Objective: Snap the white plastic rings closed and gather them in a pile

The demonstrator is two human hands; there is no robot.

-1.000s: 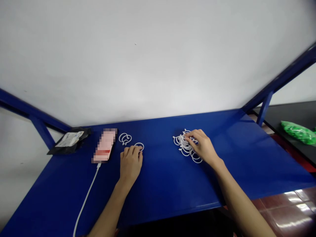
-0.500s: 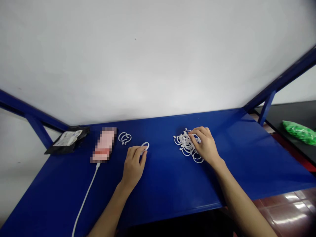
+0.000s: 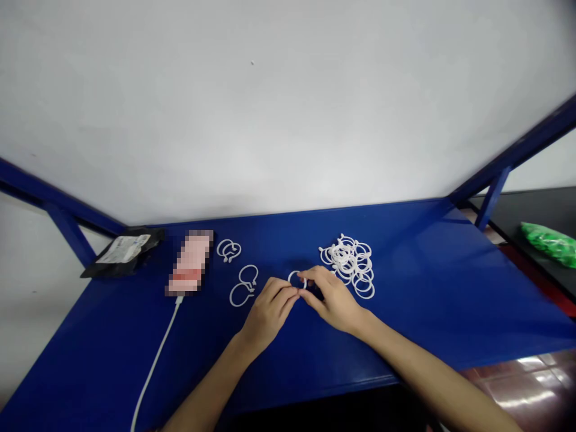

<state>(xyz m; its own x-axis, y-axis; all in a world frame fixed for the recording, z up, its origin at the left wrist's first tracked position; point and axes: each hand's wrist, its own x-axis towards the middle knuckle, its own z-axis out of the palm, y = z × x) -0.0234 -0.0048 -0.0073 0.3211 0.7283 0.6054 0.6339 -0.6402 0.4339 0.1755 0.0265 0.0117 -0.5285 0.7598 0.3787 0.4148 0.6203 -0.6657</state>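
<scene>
Between both hands, in the middle of the blue table, is a white plastic ring (image 3: 292, 274). My left hand (image 3: 271, 309) pinches its near left side with the fingertips. My right hand (image 3: 332, 301) has thumb and fingers closed on its right side; the fingers hide part of the ring. Just left of my left hand lie two white open rings (image 3: 240, 294) with small knobbed ends, close together. A small group of similar rings (image 3: 229, 249) rests farther back on the left. Behind my right hand is a tangled pile of white rings (image 3: 353, 264).
A phone-like pixelated object (image 3: 189, 264) with a white cable (image 3: 155, 360) lies on the left of the blue table (image 3: 288, 354). Beside it is a black labelled bag (image 3: 123, 252). A green bag (image 3: 549, 243) sits on a black surface at right. A white wall stands behind.
My right hand has left the pile and come in to the middle, meeting my left hand at a ring. My left hand has moved right; two rings now show on the table beside it.
</scene>
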